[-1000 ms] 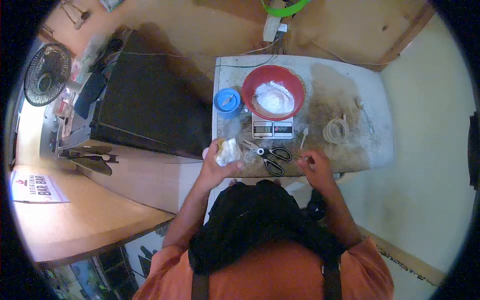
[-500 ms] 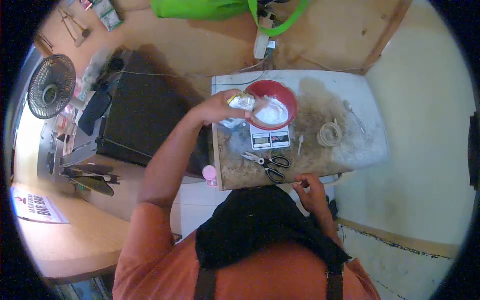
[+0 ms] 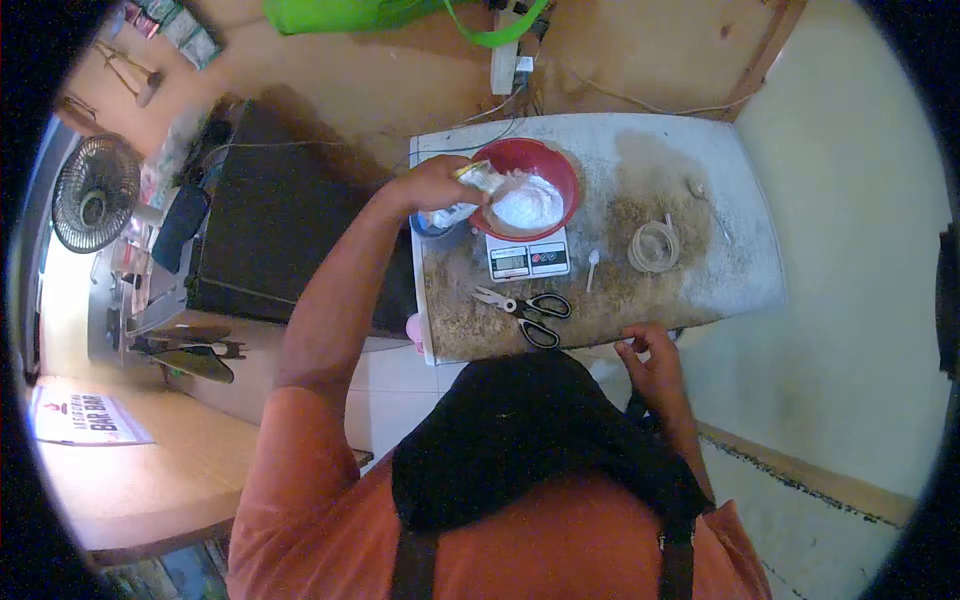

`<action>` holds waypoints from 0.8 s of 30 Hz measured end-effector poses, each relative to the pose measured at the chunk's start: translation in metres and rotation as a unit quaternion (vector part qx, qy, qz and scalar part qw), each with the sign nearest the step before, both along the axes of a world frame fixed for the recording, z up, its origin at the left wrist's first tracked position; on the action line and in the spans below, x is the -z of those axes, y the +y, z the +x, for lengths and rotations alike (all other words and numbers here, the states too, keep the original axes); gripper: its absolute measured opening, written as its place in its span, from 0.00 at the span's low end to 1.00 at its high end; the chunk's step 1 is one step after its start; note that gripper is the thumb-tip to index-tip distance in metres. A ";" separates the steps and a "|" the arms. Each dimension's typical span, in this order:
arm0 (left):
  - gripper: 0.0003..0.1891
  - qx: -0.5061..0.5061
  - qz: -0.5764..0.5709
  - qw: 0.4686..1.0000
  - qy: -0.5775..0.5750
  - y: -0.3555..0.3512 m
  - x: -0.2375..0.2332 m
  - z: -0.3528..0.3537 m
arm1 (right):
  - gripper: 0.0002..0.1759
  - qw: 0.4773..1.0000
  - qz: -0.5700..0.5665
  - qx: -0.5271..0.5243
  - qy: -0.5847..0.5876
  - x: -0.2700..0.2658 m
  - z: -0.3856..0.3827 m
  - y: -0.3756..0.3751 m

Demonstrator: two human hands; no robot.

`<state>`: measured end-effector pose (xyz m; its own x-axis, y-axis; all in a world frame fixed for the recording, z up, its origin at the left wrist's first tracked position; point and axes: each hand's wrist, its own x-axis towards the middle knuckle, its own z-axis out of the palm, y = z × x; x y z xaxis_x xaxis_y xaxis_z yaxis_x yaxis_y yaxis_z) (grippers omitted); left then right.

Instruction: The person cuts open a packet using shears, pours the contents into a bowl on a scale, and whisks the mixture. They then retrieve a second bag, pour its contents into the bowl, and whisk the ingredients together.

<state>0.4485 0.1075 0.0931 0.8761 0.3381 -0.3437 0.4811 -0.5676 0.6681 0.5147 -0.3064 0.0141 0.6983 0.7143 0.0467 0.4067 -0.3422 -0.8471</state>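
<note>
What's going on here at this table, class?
A person's left hand has its grip on a packet, held at the left side of a red bowl. White powder lies in the bowl, which sits on a scale; whether any is falling from the packet is hard to tell. The right hand is by the near edge of the table; I cannot tell if it holds anything. Scissors and a spoon lie on the table, untouched.
</note>
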 end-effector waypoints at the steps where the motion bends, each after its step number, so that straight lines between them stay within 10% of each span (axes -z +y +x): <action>1: 0.25 -0.002 0.000 1.000 -0.002 -0.001 0.001 0.002 | 0.12 1.000 0.000 -0.002 -0.002 0.001 0.000 0.000; 24: 0.26 0.012 0.030 0.999 -0.036 0.006 0.019 0.007 | 0.13 0.999 -0.027 -0.013 -0.038 0.015 -0.019 0.003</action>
<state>0.4558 0.1135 0.0741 0.9059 0.3354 -0.2584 0.4186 -0.6185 0.6650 0.4961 -0.3038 -0.0010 0.6754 0.7350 0.0598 0.4777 -0.3744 -0.7947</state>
